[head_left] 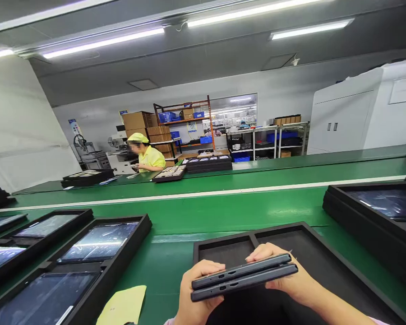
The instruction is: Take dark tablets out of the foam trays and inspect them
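Black foam trays (98, 253) holding glossy tablets fill the lower left of the frame, with a yellow cloth (123, 307) lying on the green surface (176, 212) just beside them. At bottom centre, the left hand (198, 293) and the right hand (284, 275) hold two dark tablets (243, 276) stacked edge-on, one upon the other. Each grip is closed around an end of the pair, fingers curled over the top edge, thumbs hidden beneath. The stack hovers above an empty two-compartment tray (301, 234), touching nothing but the hands. The step in hand looks like squaring up or checking the pair along their port edges; a following move would likely call for parting the two and lowering them flat into a compartment without scraping the glass. At right, another stack of loaded trays (365, 212) sits near. In the upper left, a co-worker in yellow (149, 155) sits across the belt.
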A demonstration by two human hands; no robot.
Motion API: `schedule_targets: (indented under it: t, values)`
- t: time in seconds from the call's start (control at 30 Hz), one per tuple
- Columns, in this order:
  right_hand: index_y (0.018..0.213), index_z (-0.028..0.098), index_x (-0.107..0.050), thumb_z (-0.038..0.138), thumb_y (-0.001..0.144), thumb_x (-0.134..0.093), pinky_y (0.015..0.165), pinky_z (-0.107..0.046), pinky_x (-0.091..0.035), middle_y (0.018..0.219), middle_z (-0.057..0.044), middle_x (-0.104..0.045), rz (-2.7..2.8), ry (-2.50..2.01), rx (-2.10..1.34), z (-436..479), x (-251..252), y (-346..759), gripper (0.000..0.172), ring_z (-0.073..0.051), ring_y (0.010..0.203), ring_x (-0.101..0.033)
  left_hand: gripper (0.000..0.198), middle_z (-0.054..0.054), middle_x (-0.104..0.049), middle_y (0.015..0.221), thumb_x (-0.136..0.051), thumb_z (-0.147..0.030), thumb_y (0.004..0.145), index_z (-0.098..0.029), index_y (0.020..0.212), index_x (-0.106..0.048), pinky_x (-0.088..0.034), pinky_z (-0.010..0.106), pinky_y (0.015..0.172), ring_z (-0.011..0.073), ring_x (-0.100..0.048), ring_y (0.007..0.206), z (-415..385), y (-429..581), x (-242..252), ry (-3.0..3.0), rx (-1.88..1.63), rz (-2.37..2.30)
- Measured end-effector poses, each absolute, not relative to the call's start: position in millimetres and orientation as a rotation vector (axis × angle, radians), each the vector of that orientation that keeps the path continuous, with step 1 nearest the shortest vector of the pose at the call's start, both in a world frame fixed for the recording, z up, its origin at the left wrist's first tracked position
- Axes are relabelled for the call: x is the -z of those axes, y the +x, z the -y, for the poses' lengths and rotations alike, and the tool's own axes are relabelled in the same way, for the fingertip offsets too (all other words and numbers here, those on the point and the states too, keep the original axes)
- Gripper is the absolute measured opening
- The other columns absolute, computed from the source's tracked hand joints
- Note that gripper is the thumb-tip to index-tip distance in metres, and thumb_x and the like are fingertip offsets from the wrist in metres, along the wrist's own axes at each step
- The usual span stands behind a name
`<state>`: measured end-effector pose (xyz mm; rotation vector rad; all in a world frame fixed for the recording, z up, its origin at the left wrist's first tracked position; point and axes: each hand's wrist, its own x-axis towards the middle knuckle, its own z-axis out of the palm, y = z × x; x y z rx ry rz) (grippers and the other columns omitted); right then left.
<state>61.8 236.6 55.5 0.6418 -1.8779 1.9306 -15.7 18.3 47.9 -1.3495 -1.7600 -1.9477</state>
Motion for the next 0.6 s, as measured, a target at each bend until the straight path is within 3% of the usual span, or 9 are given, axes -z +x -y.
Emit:
schedule_targets:
  t: [0.37, 0.6]
  values:
    - [0.092, 0.026, -0.068, 0.048, 0.067, -0.076, 0.077, -0.04, -0.051, 0.092, -0.01, -0.065, 1.936, 0.638, -1.879, -241, -48, 68, 0.034, -0.028, 0.089, -0.06, 0.033, 0.007, -0.07, 0.081, -0.07, -0.049, 0.068, -0.024, 0.089, -0.067, -0.051, 0.029, 0.07, 0.021, -0.066, 0.076, -19, -3, -53, -1.381, 1.967, 1.756]
    - [0.093, 0.029, -0.066, 0.04, 0.07, -0.077, 0.075, -0.034, -0.051, 0.093, -0.008, -0.065, 1.936, 0.692, -1.869, -240, -46, 70, 0.028, -0.023, 0.086, -0.061, 0.034, 0.007, -0.071, 0.084, -0.068, -0.05, 0.069, -0.026, 0.093, -0.067, -0.052, 0.029, 0.068, 0.0209, -0.066, 0.076, -17, -3, -45, -1.418, 1.866, 1.756]
